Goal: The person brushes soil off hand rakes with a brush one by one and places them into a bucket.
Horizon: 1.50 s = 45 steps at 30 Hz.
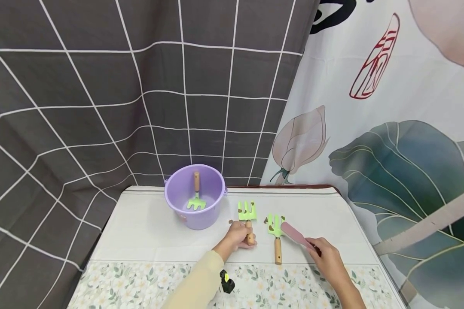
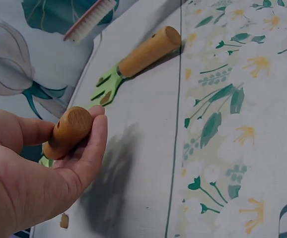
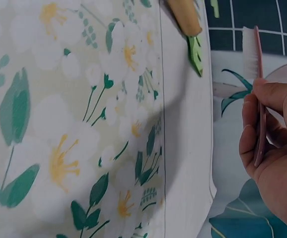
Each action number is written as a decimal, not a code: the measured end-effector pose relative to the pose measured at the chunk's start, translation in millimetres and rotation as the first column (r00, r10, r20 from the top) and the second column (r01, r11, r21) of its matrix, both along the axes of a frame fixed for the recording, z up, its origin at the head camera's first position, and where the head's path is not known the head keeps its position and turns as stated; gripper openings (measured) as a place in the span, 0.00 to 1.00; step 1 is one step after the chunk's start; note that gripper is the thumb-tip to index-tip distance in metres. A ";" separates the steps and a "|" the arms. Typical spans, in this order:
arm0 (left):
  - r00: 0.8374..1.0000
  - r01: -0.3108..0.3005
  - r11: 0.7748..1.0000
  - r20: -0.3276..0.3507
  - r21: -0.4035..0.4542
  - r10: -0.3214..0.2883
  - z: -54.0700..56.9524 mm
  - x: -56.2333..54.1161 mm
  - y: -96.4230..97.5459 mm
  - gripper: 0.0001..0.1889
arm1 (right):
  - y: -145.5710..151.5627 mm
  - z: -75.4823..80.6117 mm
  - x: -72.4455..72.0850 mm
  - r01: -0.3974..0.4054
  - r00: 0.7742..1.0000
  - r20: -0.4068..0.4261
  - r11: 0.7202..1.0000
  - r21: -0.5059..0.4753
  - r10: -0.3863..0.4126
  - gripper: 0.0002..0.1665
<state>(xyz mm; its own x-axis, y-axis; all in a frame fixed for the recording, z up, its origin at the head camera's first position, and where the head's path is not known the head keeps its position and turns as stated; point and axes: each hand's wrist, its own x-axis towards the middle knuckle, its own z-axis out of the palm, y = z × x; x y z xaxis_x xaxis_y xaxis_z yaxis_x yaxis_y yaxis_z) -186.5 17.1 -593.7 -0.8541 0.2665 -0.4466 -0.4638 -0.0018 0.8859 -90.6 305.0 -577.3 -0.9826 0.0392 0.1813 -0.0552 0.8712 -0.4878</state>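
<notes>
My left hand [image 1: 236,235] holds a small garden fork [image 1: 247,212] by its wooden handle. Its green tines, with brown spots on them, point to the far side of the table. In the left wrist view the thumb and fingers close round the handle [image 2: 68,133]. My right hand [image 1: 327,258] grips a pink brush [image 1: 296,235] by its handle; white bristles [image 3: 250,52] show in the right wrist view. Between the hands a second garden fork [image 1: 278,249], also brown-spotted, lies on the table, and the brush's tip overlaps its head in the head view.
A purple bucket [image 1: 201,222] stands at the back left of the table, with a green hand rake [image 1: 196,201] inside, handle up. Small brown bits [image 2: 64,221] lie by my left hand. A grey curtain [image 1: 158,111] and a printed white curtain [image 1: 332,77] hang behind.
</notes>
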 end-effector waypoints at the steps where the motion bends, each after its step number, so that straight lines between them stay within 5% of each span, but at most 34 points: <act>1: 1.000 0.006 1.000 -0.001 0.001 -0.006 2.5 0.1 -1.3 0.12 | -1.6 0.7 -1.0 -0.003 1.000 -0.009 1.000 0.001 0.003 0.19; 23: 0.996 0.021 0.997 -0.092 0.076 -0.014 38.9 13.5 -18.0 0.11 | -39.9 16.9 -32.1 -0.166 0.962 -0.223 0.986 -0.021 0.157 0.18; 45: 0.994 0.029 0.992 -0.112 0.123 -0.016 45.8 36.5 -25.1 0.14 | -74.1 35.8 -57.9 -0.289 0.912 -0.291 0.956 0.047 0.290 0.14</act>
